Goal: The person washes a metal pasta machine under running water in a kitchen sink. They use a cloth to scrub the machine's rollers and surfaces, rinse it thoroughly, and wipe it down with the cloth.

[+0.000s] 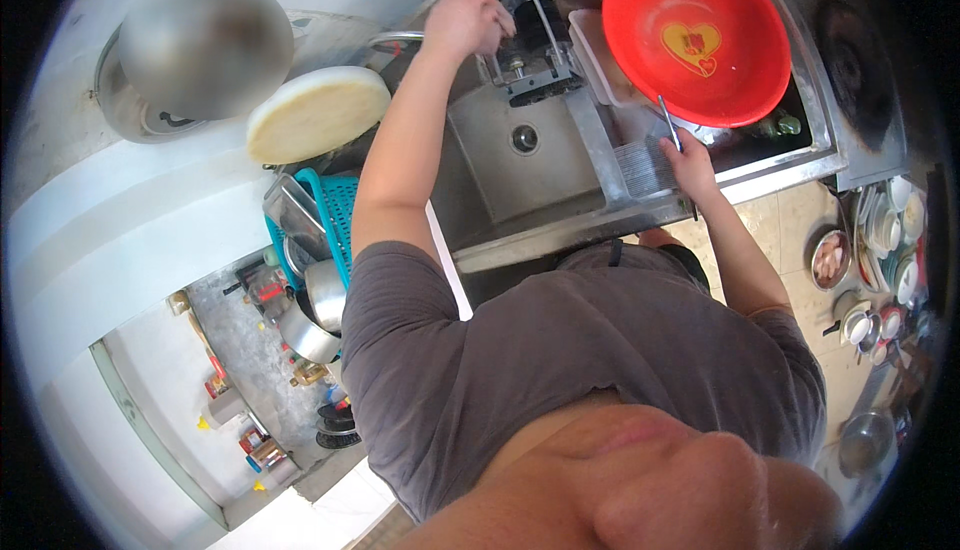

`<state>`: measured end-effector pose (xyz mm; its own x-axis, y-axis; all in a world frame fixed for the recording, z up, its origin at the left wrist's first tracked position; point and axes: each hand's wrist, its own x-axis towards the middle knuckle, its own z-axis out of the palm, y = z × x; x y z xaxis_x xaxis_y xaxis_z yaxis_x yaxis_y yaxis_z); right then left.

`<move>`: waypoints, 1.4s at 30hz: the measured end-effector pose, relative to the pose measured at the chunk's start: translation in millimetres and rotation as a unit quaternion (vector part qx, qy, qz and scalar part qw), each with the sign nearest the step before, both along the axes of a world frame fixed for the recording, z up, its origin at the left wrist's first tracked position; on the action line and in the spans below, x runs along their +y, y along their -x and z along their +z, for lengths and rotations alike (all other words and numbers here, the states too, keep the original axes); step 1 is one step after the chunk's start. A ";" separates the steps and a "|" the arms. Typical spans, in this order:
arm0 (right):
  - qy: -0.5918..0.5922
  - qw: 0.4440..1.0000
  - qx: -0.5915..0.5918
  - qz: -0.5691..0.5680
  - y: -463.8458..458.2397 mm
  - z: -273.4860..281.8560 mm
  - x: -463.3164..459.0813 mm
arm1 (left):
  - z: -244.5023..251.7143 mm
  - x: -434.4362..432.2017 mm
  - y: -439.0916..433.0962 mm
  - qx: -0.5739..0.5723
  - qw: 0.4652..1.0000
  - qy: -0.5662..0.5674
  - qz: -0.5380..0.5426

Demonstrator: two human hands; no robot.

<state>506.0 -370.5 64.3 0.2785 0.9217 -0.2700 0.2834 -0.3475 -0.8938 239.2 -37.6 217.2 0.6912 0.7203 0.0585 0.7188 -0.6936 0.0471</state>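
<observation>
My left hand (469,21) is at the rear of the sink, beside a grey metal-framed rack (541,89) with a bar and a dark cylinder. Its fingers are blurred, so any grip is unclear. In my right hand (688,164), near the front counter edge, is a slim metal utensil (667,115), perhaps a knife seen edge-on. Just left of that hand lies a finely ribbed grey panel (643,167). A red plastic basin (739,40) with a yellow heart print overlaps a white plastic tub (596,44). Between my arms is the steel sink (480,152) with its drain (524,139).
A thick round cutting board (319,116) leans at the left. Below it, a teal basket (341,197) holds metal pots (326,295). A stove burner (855,62) stands at the right. Stacked dishes (885,227) and a bowl of food (831,259) sit lower right.
</observation>
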 end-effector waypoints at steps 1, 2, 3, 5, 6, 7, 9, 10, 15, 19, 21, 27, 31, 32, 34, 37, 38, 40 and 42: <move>0.000 1.000 0.003 -0.001 2.2 -7.2 -2.1 | -5.1 -7.4 -7.6 0.022 0.999 0.039 -0.015; 0.012 1.000 -0.017 0.008 2.8 -20.8 -3.3 | -9.0 -17.2 -14.0 0.050 0.992 0.110 -0.046; 0.008 1.000 -0.017 0.025 9.8 -16.8 -0.2 | -38.8 -11.3 3.6 0.066 0.988 0.130 -0.050; 0.008 0.999 -0.028 0.040 23.2 -6.4 2.5 | -54.4 -19.5 -0.6 0.122 0.987 0.103 -0.027; 0.031 0.997 -0.006 0.064 30.0 -2.6 6.2 | -54.3 -11.5 6.0 0.116 0.992 0.044 -0.011; 0.020 0.998 -0.011 0.065 35.5 0.4 10.2 | -59.5 5.1 7.2 0.104 0.994 -0.013 0.001; 0.001 0.998 -0.025 0.060 41.5 3.7 17.4 | -48.8 22.8 0.1 0.086 0.990 -0.112 0.021; 0.006 0.998 -0.021 0.058 43.8 4.3 20.1 | -33.4 30.9 -3.6 0.051 0.990 -0.121 0.047; 0.010 0.999 -0.017 0.035 53.7 14.5 31.0 | 35.2 14.9 -4.6 -0.129 0.976 -0.144 0.100; 0.030 0.999 -0.030 0.031 53.2 6.7 30.7 | 21.8 -23.6 38.5 -0.267 0.958 -0.089 0.059; 0.065 0.995 -0.058 0.054 54.6 5.9 34.2 | 0.9 -53.0 74.1 -0.305 0.949 -0.048 0.072; 0.011 0.997 0.042 0.060 94.4 -10.7 42.3 | -109.1 -94.5 182.8 -0.413 0.846 0.021 0.338; 0.082 0.987 0.000 0.141 134.6 -24.4 63.5 | -154.7 -68.1 207.3 -0.329 0.869 0.039 0.367; 0.075 0.985 -0.013 0.154 142.9 -22.7 68.3 | -162.7 -61.7 210.1 -0.343 0.854 0.059 0.387; 0.079 0.983 -0.044 0.159 159.5 -8.1 77.1 | -162.2 -42.5 205.9 -0.403 0.827 0.061 0.387; 0.077 0.982 -0.067 0.156 172.3 -10.7 84.9 | -129.0 -10.0 188.8 -0.512 0.779 0.061 0.356; 0.075 0.982 -0.067 0.158 176.4 -6.6 88.3 | -112.7 -2.8 186.7 -0.548 0.760 0.054 0.346; 0.076 0.985 -0.048 0.149 182.2 -5.5 89.9 | -103.7 16.0 178.2 -0.541 0.773 0.062 0.326; 0.083 0.989 -0.008 0.123 182.2 -12.1 85.4 | -81.7 17.6 161.6 -0.508 0.791 0.119 0.319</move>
